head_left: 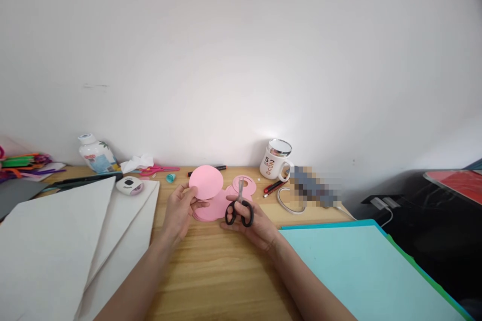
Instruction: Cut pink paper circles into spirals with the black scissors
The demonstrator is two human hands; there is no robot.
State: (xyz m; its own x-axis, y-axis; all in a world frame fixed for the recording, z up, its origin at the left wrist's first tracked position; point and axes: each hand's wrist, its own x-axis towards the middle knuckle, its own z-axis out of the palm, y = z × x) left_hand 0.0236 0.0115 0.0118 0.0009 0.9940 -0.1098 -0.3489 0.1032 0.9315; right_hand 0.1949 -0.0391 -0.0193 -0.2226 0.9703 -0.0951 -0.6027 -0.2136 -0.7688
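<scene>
The left hand [178, 212] pinches a pink round paper disc [206, 182] at its lower left edge, thumb in front, holding it raised. The right hand [259, 225] is curled round small black-handled scissors [247, 215], fingers at the loops, blades pointing up and away, just beside the disc.

Behind and below the hands, overlapping pink paper pieces [213, 206] lie on the wooden surface [222, 271], with a pink cut paper ring [248, 188] by the blades. The disc, gripped only at one edge, could bend or swing if cut; a blade could then nick its outline or come near the left fingertips. A low scissor stroke might also catch the loose pieces.

Farther out, a white lidded mug [271, 164], red-and-black pens [276, 186] and a looped white cable [291, 209] would limit the right hand's reach forward. Large white sheets [52, 246] with a white rounded device [128, 186] on them crowd the left side; pale teal sheets [357, 261] lie close to the right forearm.
</scene>
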